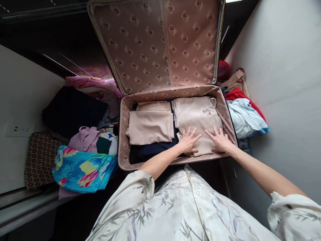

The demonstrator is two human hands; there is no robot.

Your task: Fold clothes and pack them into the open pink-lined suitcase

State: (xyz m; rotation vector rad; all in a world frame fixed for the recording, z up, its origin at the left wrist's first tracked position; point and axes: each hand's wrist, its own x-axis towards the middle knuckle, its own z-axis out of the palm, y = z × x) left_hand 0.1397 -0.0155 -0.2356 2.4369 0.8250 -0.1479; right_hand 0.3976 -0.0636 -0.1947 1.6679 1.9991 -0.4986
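An open suitcase [120, 134] with a pink patterned lining stands before me, its lid [155, 43] raised at the back. Both my hands lie flat on a folded beige garment [200, 124] in its right half. My left hand [188, 140] has its fingers spread near the front left of the cloth. At the front right, my right hand [220, 140] rests with fingers apart. Another folded beige garment [151, 125] fills the left half, with dark navy cloth [156, 150] showing below it. What lies under the stacks is hidden.
Left of the suitcase are a black cloth pile [72, 110], a blue floral cloth [85, 170] and a brown patterned item [41, 159]. On the right, light blue clothing [245, 117] and red cloth [237, 94] lie against a pale wall panel [283, 83].
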